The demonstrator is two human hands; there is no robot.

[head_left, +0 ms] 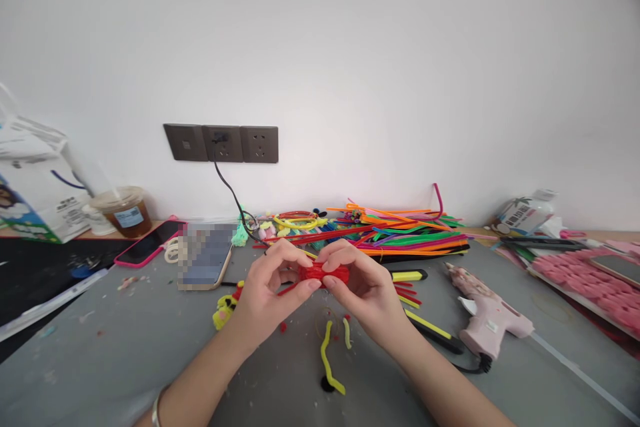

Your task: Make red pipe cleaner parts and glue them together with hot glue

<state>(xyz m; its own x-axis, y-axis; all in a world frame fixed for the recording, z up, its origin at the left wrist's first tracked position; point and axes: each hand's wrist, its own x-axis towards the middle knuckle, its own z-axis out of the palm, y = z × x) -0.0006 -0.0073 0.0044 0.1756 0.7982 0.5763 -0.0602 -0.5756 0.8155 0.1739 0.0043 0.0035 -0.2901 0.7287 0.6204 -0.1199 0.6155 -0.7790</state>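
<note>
Both of my hands meet at the middle of the table, pinching one red fuzzy piece (325, 273) that looks made of bent pipe cleaners. My left hand (275, 287) grips its left end between thumb and fingers. On its right end, my right hand (363, 287) is closed the same way. My fingers partly cover the piece. Below them lie a bent yellow pipe cleaner (326, 357), a shorter pale yellow piece (347, 333) and a black disc (327, 384). Beside my left wrist sits a yellow fuzzy figure (225, 310).
Colourful pipe cleaners (410, 233) lie bundled along the wall. A pink glue gun (487, 320) rests at right, near yellow-and-black scissors-like handles (435, 330) and a bottle (525, 213). At left are two phones (150, 245), a drink cup (125, 211) and a carton (43, 193).
</note>
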